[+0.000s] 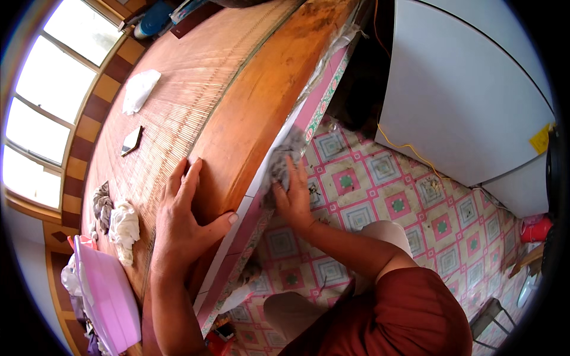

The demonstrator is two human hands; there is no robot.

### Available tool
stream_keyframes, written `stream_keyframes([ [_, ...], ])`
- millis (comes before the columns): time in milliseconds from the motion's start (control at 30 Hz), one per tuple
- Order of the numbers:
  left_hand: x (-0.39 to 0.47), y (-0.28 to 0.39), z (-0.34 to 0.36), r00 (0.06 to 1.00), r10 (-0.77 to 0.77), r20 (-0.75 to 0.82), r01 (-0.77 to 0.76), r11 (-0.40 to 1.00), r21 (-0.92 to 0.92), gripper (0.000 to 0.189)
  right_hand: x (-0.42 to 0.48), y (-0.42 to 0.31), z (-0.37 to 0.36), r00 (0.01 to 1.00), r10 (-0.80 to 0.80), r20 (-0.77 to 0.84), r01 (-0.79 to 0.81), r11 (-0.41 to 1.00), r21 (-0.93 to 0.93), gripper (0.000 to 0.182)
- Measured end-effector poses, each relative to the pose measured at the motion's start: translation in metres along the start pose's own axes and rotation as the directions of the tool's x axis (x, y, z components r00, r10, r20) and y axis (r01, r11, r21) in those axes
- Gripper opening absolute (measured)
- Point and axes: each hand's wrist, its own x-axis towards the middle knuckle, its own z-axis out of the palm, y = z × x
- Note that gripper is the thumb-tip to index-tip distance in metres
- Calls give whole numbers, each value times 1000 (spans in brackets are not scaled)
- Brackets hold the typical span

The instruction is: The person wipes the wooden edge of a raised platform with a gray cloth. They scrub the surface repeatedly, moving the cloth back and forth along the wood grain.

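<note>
My left hand rests on the polished wooden edge board of a raised, mat-covered platform. Its fingers are spread, and the thumb lies across the board's outer edge. Below that edge, my right hand presses a blurred grey rag against the platform's side, which has white and pink tiles. A green and pink patterned border strip runs along the bottom of the tiles. Part of the rag is hidden behind my right fingers.
On the woven mat lie a white plastic bag, a small mirror-like tile, a grey cloth and a white cloth. A pink plastic basin stands nearby. A white refrigerator and yellow cord are across the patterned floor.
</note>
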Motion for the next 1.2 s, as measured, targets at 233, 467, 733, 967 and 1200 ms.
stream_keyframes([
  [233, 1, 2, -1, 1000, 25, -9, -24, 999, 33, 93, 71, 44, -17, 991, 82, -104, -47, 952, 303, 54],
  [467, 2, 4, -1, 1000, -20, 19, 20, 999, -26, 92, 26, 27, 0, 991, 100, -85, -86, 984, 154, 47],
  [733, 1, -1, -1, 999, 37, -5, -37, 999, 30, 92, 59, 54, -6, 956, 278, -90, -216, 881, 422, 53],
  [967, 3, 2, -1, 1000, -21, 21, 21, 1000, -17, 94, -17, 14, 13, 975, 222, 6, -221, 969, 107, 58],
  [1200, -2, -1, -3, 1000, 26, -14, -26, 1000, 7, 92, 52, 53, 4, 974, 172, -145, -123, 947, 297, 45],
])
